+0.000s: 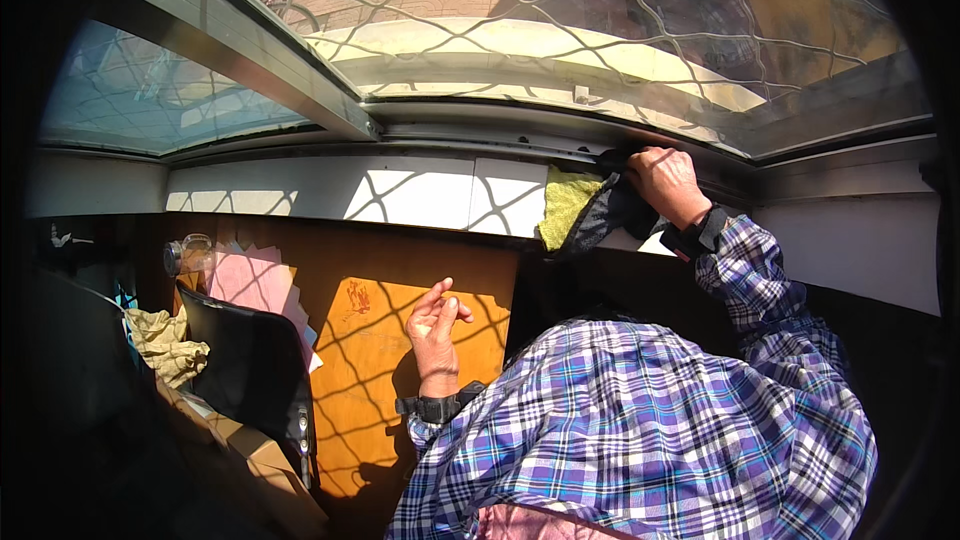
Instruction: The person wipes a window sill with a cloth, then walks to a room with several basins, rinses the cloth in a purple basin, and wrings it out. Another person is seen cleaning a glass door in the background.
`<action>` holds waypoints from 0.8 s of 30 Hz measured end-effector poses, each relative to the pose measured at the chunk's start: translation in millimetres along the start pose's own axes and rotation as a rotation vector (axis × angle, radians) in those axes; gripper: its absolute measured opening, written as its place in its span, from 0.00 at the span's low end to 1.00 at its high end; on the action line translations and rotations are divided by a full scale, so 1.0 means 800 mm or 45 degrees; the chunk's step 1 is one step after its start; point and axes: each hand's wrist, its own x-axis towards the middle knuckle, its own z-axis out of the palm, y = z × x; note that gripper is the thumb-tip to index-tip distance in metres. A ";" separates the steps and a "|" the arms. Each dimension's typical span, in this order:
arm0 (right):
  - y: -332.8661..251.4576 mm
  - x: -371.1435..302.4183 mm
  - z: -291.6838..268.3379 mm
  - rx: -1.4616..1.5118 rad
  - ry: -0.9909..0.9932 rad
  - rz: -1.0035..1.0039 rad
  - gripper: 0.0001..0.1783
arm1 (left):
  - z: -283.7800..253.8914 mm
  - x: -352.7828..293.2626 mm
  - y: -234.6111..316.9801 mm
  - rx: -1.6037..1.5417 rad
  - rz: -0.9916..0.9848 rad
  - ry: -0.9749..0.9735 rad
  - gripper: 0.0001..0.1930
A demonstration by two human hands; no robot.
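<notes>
My right hand [665,183], closed with its fingers folded down, presses a cloth [572,202] against the window's metal track [470,145]. The cloth is yellow-green on one part and dark grey on the other, and it hangs over the white sill. Its dark end runs under my fingers, whose tips are hidden. Over the orange-brown wooden desk [405,285], my left hand [436,328] is held up with its fingers loosely apart and nothing in them. Both wrists carry black bands.
Wire mesh [640,0] stands beyond the glass. A metal frame bar [250,60] slants across the left window. Left of the desk are pink papers [250,275], a glass jar [188,255], a black bag-like item [245,355], a crumpled beige cloth [165,345] and a cardboard box [260,460].
</notes>
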 end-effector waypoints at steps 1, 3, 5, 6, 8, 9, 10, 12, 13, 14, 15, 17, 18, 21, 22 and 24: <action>0.004 -0.007 -0.003 -0.083 -0.110 0.092 0.06 | 0.004 0.001 -0.001 -0.002 -0.007 -0.013 0.14; 0.009 -0.014 -0.006 -0.205 -0.210 0.143 0.06 | 0.008 0.001 -0.003 0.017 -0.018 -0.018 0.14; 0.012 -0.014 -0.004 -0.081 -0.151 0.116 0.05 | 0.010 0.001 -0.008 0.013 -0.027 -0.029 0.14; 0.014 -0.012 -0.002 -0.021 -0.104 0.084 0.05 | 0.009 0.000 -0.010 0.010 -0.034 -0.036 0.14; 0.015 -0.006 0.003 0.014 -0.147 0.115 0.05 | 0.008 -0.001 -0.014 0.002 -0.048 -0.053 0.14; 0.015 -0.004 0.004 0.012 -0.166 0.149 0.05 | 0.007 -0.002 -0.015 0.001 -0.055 -0.058 0.14; 0.013 -0.001 0.004 0.031 -0.186 0.163 0.05 | 0.007 -0.002 -0.015 0.004 -0.062 -0.059 0.14; 0.005 0.005 0.002 0.037 -0.299 0.210 0.06 | 0.012 -0.002 -0.013 -0.017 -0.068 -0.065 0.14; -0.001 0.006 -0.002 0.159 -0.271 0.296 0.07 | 0.016 -0.001 -0.013 -0.028 -0.070 -0.069 0.14; -0.008 0.011 -0.004 0.244 -0.226 0.230 0.08 | 0.021 0.000 -0.011 -0.012 -0.087 -0.084 0.14; -0.016 0.015 -0.007 0.271 -0.239 0.259 0.08 | 0.027 0.001 -0.010 -0.009 -0.097 -0.092 0.14; -0.042 0.032 0.002 0.289 -0.191 0.195 0.09 | 0.041 0.004 -0.008 -0.003 -0.115 -0.111 0.14; -0.052 0.042 0.007 0.292 -0.173 0.152 0.08 | 0.047 0.005 -0.007 0.050 -0.104 -0.106 0.14; -0.054 0.048 0.015 0.139 -0.177 0.066 0.08 | 0.062 0.008 -0.005 0.022 -0.094 -0.163 0.15; -0.048 0.042 0.016 0.115 -0.150 0.066 0.09 | 0.066 0.009 -0.005 0.076 -0.125 -0.154 0.16; -0.032 0.029 0.015 0.038 -0.116 0.033 0.06 | 0.072 0.010 -0.004 0.146 -0.149 -0.157 0.16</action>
